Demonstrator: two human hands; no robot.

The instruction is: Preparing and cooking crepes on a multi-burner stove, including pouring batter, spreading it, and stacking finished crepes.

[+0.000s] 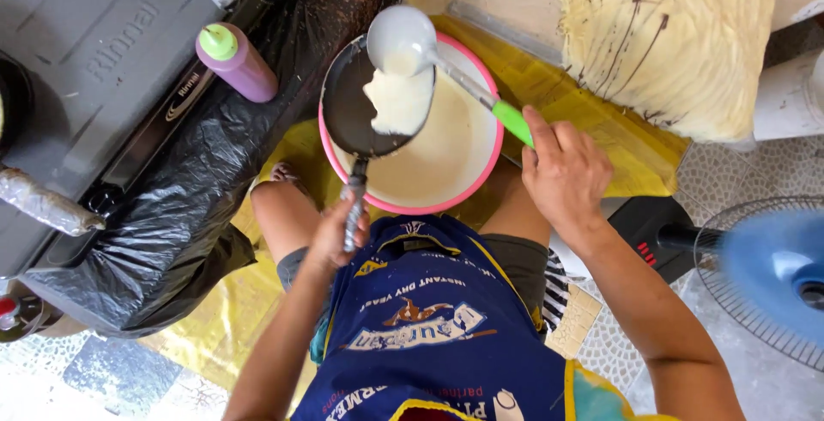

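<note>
The left hand (337, 230) is closed around the handle of a small dark pan (365, 103), held just above the pink bowl (477, 182) of batter. The right hand (562, 172) grips a green-handled ladle (403, 39) and tips batter into the pan; only one part of the pan is covered, most is bare.

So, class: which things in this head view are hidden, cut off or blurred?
- Batter bowl: near part hidden by the pan and ladle.
- Pan handle: its end hidden inside the left hand.
- Fan: blurred, cut by the right edge.
- Bottle: contents hidden by its opaque wall.
</note>
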